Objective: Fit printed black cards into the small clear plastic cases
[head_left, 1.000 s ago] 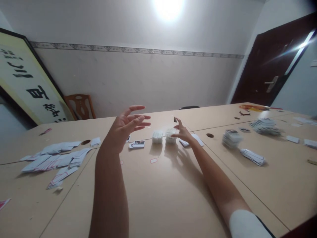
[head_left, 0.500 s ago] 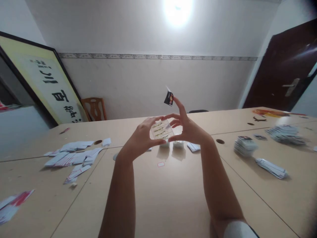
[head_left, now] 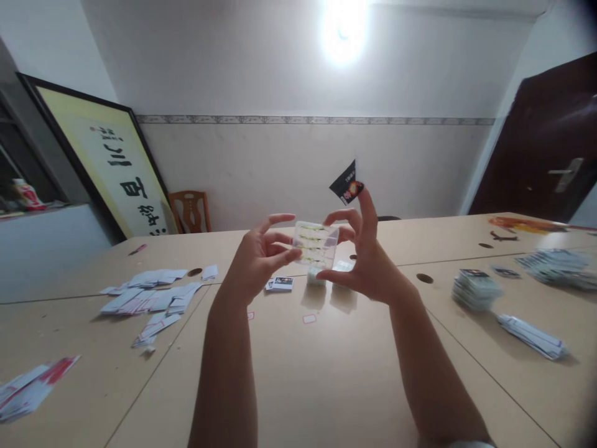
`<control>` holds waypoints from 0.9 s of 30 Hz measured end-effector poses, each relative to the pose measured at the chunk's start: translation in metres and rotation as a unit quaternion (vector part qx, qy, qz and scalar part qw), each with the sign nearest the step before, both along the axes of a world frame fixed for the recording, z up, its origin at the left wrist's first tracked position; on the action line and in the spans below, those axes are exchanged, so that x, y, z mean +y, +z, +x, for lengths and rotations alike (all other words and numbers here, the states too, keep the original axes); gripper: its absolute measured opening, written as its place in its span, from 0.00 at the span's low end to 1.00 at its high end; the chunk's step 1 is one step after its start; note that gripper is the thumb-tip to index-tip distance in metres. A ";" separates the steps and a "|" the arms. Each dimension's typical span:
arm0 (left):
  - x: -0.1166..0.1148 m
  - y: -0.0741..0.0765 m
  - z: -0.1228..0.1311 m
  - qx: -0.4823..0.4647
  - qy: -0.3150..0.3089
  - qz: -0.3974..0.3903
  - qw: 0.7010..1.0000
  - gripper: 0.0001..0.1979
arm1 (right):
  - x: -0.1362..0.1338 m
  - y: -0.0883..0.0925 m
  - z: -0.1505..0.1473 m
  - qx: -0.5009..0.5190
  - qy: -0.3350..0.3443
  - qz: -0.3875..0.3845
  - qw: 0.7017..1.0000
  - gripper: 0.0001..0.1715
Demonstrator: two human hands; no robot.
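Up in front of me, a small clear plastic box (head_left: 317,241) shows several thin yellow-green pieces lying in rows inside it. My left hand (head_left: 254,258) pinches the box's left edge between thumb and fingers. On the box's right side, my right hand (head_left: 370,255) has curled fingers near the top corner and its thumb by the bottom. A black printed label (head_left: 345,183) clings to the raised right index fingertip. Behind the box, partly hidden, stand two stacks of clear boxes (head_left: 316,278). A pile of black-and-white labels (head_left: 282,284) lies left of them.
White paper slips (head_left: 149,295) spread over the table's left side. To the right are a stack of clear boxes (head_left: 476,289), a bundle of white strips (head_left: 532,336) and a larger pile of packs (head_left: 559,267). A small red-edged sticker (head_left: 309,319) lies mid-table.
The right index finger and its black label have moved right, and the label faces me more fully. My left fingers have spread apart around the box edge. The view has shifted slightly.
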State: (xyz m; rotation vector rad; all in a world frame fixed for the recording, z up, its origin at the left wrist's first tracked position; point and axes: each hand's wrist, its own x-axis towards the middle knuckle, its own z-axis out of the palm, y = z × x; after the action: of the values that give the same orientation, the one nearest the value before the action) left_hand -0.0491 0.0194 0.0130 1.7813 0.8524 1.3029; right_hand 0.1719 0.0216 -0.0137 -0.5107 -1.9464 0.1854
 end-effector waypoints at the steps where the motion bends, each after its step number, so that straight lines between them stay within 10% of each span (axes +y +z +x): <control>1: 0.000 0.000 -0.001 -0.006 0.007 0.010 1.000 0.31 | -0.002 0.002 0.000 0.007 0.005 -0.006 1.000 0.78; 7: 0.007 -0.001 -0.004 -0.012 0.042 0.060 0.997 0.22 | -0.009 0.009 0.001 0.117 0.063 -0.154 0.979 0.57; 18: 0.007 -0.004 0.011 0.053 0.053 0.102 0.992 0.18 | 0.001 0.007 -0.008 0.179 0.095 -0.305 0.930 0.53; 27: 0.000 -0.009 0.043 0.105 0.255 0.246 0.929 0.12 | -0.004 0.008 -0.013 0.265 0.019 -0.285 0.921 0.60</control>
State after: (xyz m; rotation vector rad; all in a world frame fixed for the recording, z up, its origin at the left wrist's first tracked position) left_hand -0.0064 0.0195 0.0037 2.2064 1.2502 1.8034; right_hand 0.1592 0.0178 -0.0062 -0.7107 -1.3493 0.8445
